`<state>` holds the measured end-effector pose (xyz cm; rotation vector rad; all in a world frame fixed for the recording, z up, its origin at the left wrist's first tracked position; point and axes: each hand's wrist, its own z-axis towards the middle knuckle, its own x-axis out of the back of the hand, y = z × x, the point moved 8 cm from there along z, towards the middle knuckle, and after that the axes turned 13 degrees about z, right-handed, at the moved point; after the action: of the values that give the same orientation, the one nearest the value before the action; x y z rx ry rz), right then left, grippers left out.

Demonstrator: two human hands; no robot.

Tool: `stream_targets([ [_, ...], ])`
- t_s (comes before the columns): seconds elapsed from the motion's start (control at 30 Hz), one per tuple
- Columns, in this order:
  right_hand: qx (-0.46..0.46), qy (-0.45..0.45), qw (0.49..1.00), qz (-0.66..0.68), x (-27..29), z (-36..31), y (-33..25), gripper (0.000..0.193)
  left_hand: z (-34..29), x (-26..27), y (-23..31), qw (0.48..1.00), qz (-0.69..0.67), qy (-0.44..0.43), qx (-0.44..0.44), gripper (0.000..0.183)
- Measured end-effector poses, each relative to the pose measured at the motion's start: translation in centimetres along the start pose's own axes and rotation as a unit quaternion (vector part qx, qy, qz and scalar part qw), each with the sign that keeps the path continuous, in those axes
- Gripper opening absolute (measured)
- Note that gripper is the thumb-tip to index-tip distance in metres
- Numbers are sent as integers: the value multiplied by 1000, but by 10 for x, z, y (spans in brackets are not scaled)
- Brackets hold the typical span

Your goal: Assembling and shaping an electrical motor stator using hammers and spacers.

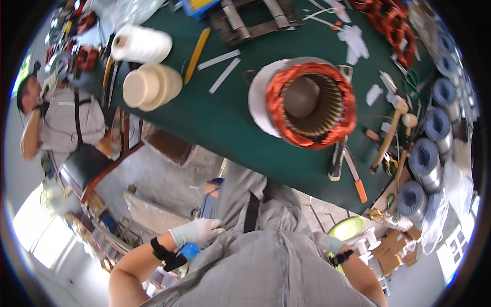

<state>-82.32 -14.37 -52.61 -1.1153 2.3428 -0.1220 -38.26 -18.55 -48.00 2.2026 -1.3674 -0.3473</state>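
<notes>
My left hand, in a pale glove, is by my left hip against the grey clothing. Its fingers are curled in, and whatever they may hold is hidden. My right hand, gloved too, rests at my right hip, its fingers mostly covered by the grey jacket. Both hands are below the table edge, apart from the things on top. On the green table in front of me lies a motor stator with orange-red copper windings around a slotted bore. A white round piece shows at its left side.
A cutter knife, an orange-handled blade and mallets lie right of the stator. Steel cores line the right edge. A thread cone and cream cylinder stand left. Another person is beyond a chair.
</notes>
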Motion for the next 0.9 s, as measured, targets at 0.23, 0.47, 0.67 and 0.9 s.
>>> stream_targets([
  [0.23, -35, 136, 987, -78, 7, -49, 7, 38, 7, -75, -75, 917, -319, -55, 234, 47],
  [0.47, 32, 393, 914, -92, 153, -95, -113, 38, -4, -161, -133, 954, 62, -165, 242, 52],
  [0.67, 152, 527, 822, -151, 252, -122, -230, 38, -206, -258, -301, 771, 106, -258, 572, 53],
  [0.9, 182, 553, 803, -126, 331, -108, -239, 39, -552, -234, -387, 312, 65, -78, 945, 51],
])
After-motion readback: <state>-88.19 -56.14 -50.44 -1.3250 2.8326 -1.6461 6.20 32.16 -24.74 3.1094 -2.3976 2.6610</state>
